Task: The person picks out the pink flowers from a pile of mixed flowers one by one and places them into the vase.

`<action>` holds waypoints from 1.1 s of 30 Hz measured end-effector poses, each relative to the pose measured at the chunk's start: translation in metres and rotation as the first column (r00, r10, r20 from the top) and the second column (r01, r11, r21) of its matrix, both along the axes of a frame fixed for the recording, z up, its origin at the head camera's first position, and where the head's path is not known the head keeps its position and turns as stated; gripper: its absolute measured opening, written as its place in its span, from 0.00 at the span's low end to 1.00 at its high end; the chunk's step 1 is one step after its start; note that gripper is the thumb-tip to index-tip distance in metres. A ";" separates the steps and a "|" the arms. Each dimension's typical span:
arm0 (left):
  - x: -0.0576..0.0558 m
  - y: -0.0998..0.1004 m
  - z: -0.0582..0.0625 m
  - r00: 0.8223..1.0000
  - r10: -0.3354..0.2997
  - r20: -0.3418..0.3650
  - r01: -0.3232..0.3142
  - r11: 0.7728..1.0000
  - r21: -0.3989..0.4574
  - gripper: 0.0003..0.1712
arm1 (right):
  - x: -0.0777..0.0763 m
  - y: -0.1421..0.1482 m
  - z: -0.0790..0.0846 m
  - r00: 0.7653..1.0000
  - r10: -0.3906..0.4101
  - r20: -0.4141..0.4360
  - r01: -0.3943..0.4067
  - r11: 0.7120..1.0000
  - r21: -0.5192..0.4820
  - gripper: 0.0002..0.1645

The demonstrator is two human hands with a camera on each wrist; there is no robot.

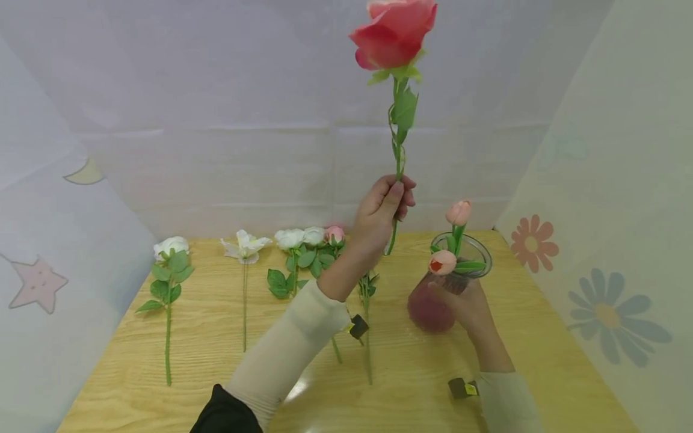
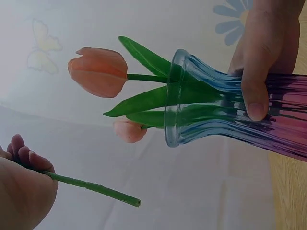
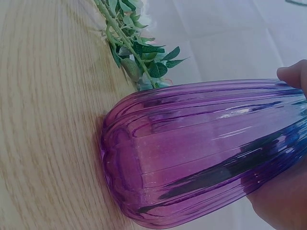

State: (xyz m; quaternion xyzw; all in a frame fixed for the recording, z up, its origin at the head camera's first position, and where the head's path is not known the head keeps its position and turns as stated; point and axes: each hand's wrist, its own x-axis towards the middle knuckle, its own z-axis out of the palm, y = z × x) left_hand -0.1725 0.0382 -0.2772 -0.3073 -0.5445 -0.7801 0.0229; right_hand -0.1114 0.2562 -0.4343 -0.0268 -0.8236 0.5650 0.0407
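Note:
High in the head view is a large coral-red rose (image 1: 394, 36), its bloom cut by the top edge. My left hand (image 1: 381, 207) pinches its green stem between thumb and fingers. The stem's cut lower end (image 2: 120, 195) points toward the vase in the left wrist view, apart from it. Around the neck of a ribbed glass vase (image 1: 431, 304), blue above and purple below, curls my right hand (image 1: 470, 307). Two peach tulips (image 1: 458, 213) with green leaves stand in that vase. Its purple base (image 3: 115, 167) rests on the wooden table in the right wrist view.
On the table (image 1: 206, 361) lie a white rose (image 1: 170, 248), a white lily-like flower (image 1: 245, 246), more white blooms (image 1: 289, 239) and a pink bloom (image 1: 335, 234). A small dark block (image 1: 461, 388) sits near the right sleeve. White cloth walls (image 1: 243, 168) surround the table.

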 end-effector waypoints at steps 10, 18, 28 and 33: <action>-0.006 0.022 0.005 0.997 -0.060 0.047 0.056 0.995 0.081 0.14 | 0.000 -0.003 0.002 1.000 0.006 -0.004 -0.006 1.000 0.003 0.46; -0.007 0.042 0.008 0.992 -0.089 0.093 0.075 0.987 0.143 0.13 | -0.002 -0.003 0.002 1.000 0.011 0.003 -0.011 1.000 -0.028 0.47; -0.006 0.059 -0.002 0.988 -0.117 0.098 0.102 0.983 0.150 0.14 | -0.001 -0.003 0.001 1.000 -0.002 0.008 0.002 0.999 -0.038 0.49; -0.007 0.061 -0.008 0.987 -0.128 0.096 0.114 0.983 0.142 0.15 | 0.000 -0.002 0.001 1.000 -0.013 0.011 0.013 1.000 -0.014 0.48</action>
